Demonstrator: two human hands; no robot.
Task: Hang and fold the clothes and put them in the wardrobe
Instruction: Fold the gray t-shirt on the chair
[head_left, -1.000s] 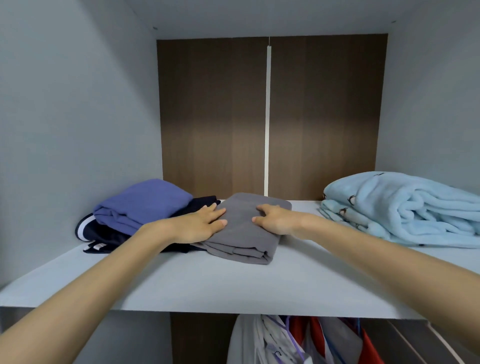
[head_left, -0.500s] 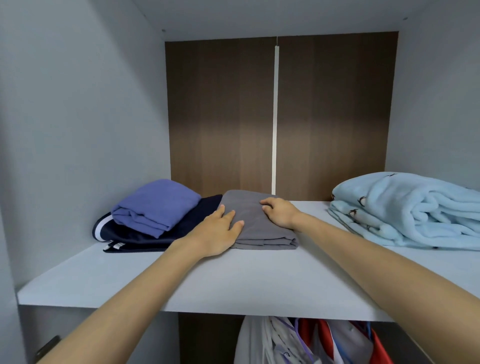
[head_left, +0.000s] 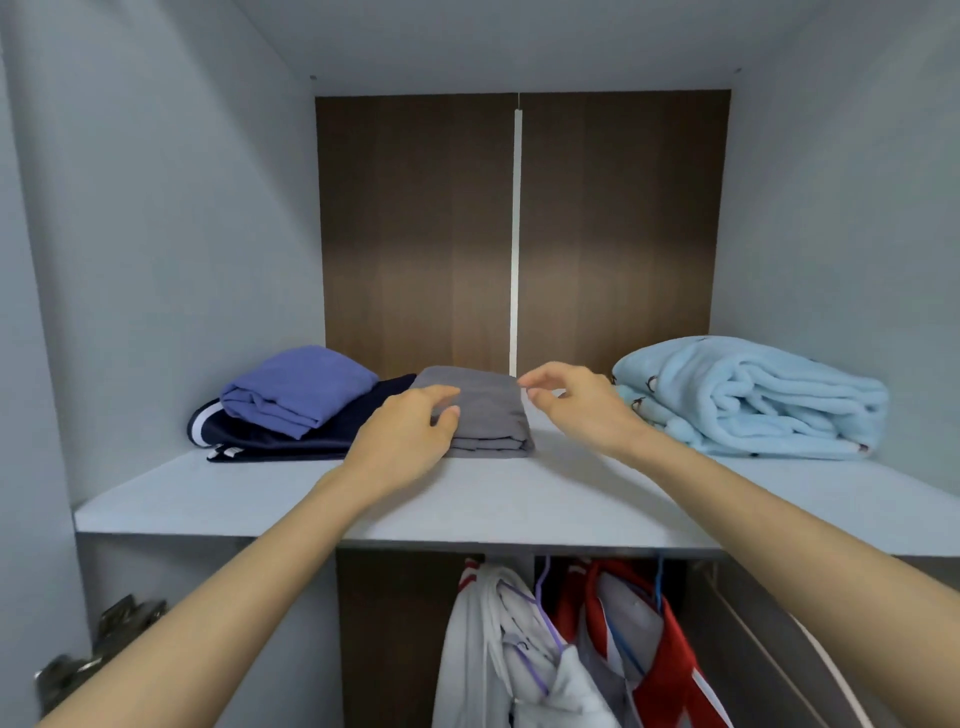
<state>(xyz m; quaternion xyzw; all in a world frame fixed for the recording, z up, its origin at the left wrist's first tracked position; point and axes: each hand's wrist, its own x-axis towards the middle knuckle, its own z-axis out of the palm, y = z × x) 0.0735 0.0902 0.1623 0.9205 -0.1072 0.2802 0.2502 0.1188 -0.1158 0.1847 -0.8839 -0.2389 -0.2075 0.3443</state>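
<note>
On the shelf (head_left: 249, 499), left hand (head_left: 405, 441) rests loose on the grey garment (head_left: 493, 415), right hand (head_left: 582, 405) hovers slack and empty; squaring edges gently seems wise.

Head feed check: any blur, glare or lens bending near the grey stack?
Head view: wide-angle lens splays the side walls; soft light patch, no glare, on the brown back panel; grey garment, left hand and right hand sharp; lower-left hinge smeared.

the shelf (head_left: 519, 512) is bare along its whole front edge. near the back-left corner, a purple top (head_left: 296, 389) on a navy garment (head_left: 291, 441) blocks the way, touching the grey folded garment (head_left: 485, 415) at mid-back. a narrow bare gap separates this from the light blue blanket (head_left: 753, 395) filling the right. there is open height above every pile.
</note>
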